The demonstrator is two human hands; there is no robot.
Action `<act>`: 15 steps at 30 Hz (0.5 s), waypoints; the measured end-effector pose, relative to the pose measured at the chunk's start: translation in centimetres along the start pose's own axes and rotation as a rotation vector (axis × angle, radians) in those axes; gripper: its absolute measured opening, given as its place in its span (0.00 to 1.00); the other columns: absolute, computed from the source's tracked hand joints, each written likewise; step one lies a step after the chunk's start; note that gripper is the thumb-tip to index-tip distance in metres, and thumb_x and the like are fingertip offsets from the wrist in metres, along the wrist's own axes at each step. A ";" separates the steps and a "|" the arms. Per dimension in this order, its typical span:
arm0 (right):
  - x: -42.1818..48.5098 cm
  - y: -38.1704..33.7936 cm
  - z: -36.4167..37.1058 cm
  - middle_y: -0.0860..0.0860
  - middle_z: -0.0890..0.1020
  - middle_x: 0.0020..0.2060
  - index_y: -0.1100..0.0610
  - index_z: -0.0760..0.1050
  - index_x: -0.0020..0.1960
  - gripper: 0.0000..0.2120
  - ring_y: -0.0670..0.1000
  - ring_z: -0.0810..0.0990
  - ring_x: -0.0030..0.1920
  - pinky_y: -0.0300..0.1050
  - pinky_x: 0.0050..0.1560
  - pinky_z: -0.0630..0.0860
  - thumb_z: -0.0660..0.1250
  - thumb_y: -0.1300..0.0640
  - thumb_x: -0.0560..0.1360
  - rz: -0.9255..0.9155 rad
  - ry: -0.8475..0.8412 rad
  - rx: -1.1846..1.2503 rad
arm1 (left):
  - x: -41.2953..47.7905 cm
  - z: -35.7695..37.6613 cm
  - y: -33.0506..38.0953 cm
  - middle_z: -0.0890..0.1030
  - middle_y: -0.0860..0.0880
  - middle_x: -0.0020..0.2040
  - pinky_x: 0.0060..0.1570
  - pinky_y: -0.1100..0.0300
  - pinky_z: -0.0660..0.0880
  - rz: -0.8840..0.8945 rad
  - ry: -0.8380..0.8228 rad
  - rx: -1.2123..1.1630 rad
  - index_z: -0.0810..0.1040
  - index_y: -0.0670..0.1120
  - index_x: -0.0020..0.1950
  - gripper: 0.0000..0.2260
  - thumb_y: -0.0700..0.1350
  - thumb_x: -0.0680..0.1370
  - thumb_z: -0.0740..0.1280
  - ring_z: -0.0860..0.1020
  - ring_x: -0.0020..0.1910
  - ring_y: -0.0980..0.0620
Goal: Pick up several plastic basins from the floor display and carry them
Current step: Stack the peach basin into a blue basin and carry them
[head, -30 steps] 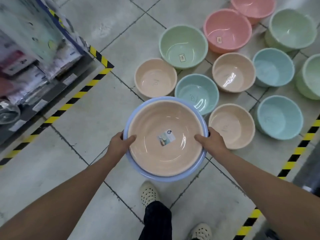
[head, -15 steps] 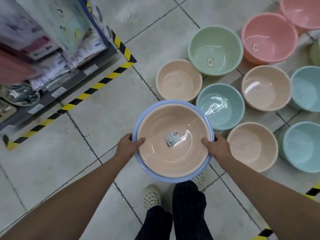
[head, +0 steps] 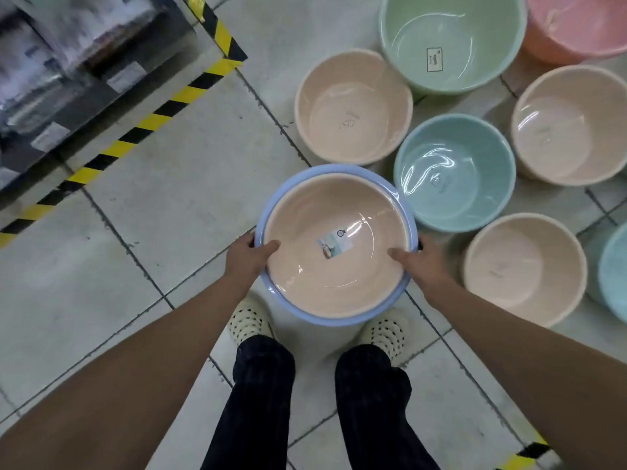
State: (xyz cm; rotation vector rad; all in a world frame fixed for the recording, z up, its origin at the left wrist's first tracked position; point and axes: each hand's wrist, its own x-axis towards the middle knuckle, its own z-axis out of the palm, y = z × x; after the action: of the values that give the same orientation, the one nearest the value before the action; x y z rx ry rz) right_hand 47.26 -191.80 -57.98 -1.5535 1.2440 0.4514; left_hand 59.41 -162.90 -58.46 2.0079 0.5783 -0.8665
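Observation:
I hold a stack of two nested basins above the floor: a peach basin (head: 339, 262) with a small label inside sits in a blue basin (head: 325, 318). My left hand (head: 249, 256) grips the stack's left rim, thumb inside. My right hand (head: 420, 259) grips the right rim the same way. On the floor beyond lie more basins: a peach one (head: 353, 106), a teal one (head: 454, 171), a green one (head: 454, 39), a pink one (head: 576, 25) and two more peach ones (head: 570, 123) (head: 522, 269).
A shelf unit (head: 68, 69) with packaged goods stands at the upper left, bordered by yellow-and-black floor tape (head: 152, 120). My two feet in cream perforated shoes (head: 251, 320) stand on the tiled floor under the stack. More tape (head: 522, 459) runs at the lower right.
The view has swung left and closer to the basins on the floor. Both hands keep the same grip on the stack. My feet have come side by side under it.

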 end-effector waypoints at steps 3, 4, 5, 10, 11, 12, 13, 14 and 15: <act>2.4 2.3 2.3 0.53 0.84 0.52 0.54 0.77 0.58 0.16 0.55 0.82 0.52 0.54 0.55 0.80 0.75 0.56 0.71 -0.025 0.047 -0.015 | 2.9 1.1 -2.3 0.83 0.48 0.44 0.48 0.52 0.78 -0.029 -0.011 -0.032 0.82 0.45 0.49 0.05 0.43 0.75 0.74 0.80 0.45 0.46; 2.9 2.8 3.0 0.53 0.83 0.51 0.53 0.77 0.56 0.13 0.55 0.81 0.50 0.52 0.51 0.79 0.74 0.55 0.73 -0.035 0.065 -0.026 | 3.6 1.5 -2.9 0.82 0.49 0.43 0.45 0.55 0.78 -0.035 -0.017 -0.053 0.82 0.45 0.49 0.04 0.42 0.75 0.73 0.80 0.44 0.48; 3.3 3.4 3.7 0.53 0.83 0.50 0.53 0.76 0.55 0.11 0.55 0.80 0.49 0.50 0.47 0.77 0.73 0.55 0.73 -0.037 0.080 -0.036 | 4.4 1.8 -3.6 0.82 0.50 0.42 0.42 0.58 0.76 -0.041 -0.018 -0.073 0.82 0.45 0.48 0.03 0.41 0.76 0.73 0.79 0.41 0.50; 5.3 5.8 5.7 0.52 0.82 0.45 0.54 0.77 0.51 0.07 0.54 0.79 0.47 0.45 0.47 0.74 0.71 0.57 0.74 -0.055 0.142 -0.035 | 7.5 2.9 -5.0 0.82 0.49 0.42 0.42 0.59 0.76 -0.034 -0.026 -0.075 0.82 0.47 0.44 0.02 0.41 0.74 0.74 0.79 0.39 0.53; 5.7 6.0 6.0 0.52 0.82 0.44 0.54 0.77 0.51 0.06 0.54 0.79 0.46 0.45 0.46 0.74 0.71 0.57 0.74 -0.055 0.140 -0.037 | 7.9 3.1 -5.2 0.83 0.49 0.43 0.44 0.58 0.76 -0.033 -0.031 -0.071 0.82 0.47 0.45 0.03 0.41 0.74 0.74 0.79 0.40 0.52; 6.0 6.4 6.2 0.53 0.82 0.45 0.54 0.77 0.51 0.06 0.54 0.79 0.46 0.45 0.46 0.74 0.70 0.57 0.74 -0.052 0.138 -0.034 | 8.3 3.3 -5.4 0.83 0.49 0.43 0.45 0.57 0.76 -0.037 -0.035 -0.070 0.82 0.47 0.46 0.03 0.41 0.74 0.74 0.79 0.40 0.52; 6.3 6.6 6.4 0.53 0.82 0.45 0.54 0.77 0.51 0.06 0.54 0.79 0.46 0.46 0.46 0.75 0.70 0.57 0.74 -0.044 0.136 -0.032 | 8.6 3.5 -5.5 0.82 0.49 0.43 0.46 0.57 0.76 -0.045 -0.035 -0.071 0.82 0.47 0.46 0.03 0.41 0.73 0.73 0.79 0.40 0.52; 6.6 6.9 6.6 0.54 0.83 0.46 0.54 0.78 0.51 0.07 0.54 0.79 0.46 0.47 0.47 0.76 0.70 0.57 0.74 -0.036 0.135 -0.024 | 9.0 3.7 -5.7 0.82 0.49 0.42 0.46 0.57 0.76 -0.048 -0.036 -0.069 0.82 0.47 0.45 0.04 0.40 0.73 0.73 0.79 0.40 0.52; 6.9 7.2 6.8 0.54 0.83 0.46 0.53 0.78 0.51 0.07 0.55 0.79 0.47 0.49 0.49 0.77 0.70 0.57 0.73 -0.030 0.137 -0.017 | 9.3 3.9 -5.8 0.82 0.49 0.42 0.46 0.57 0.76 -0.049 -0.038 -0.065 0.82 0.47 0.45 0.04 0.40 0.73 0.73 0.78 0.40 0.52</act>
State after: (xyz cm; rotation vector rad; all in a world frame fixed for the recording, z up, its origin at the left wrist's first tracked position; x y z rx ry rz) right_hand 45.72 -188.51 -69.44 -1.6377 1.3227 0.3414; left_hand 60.20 -162.44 -70.11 1.9219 0.6290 -0.9017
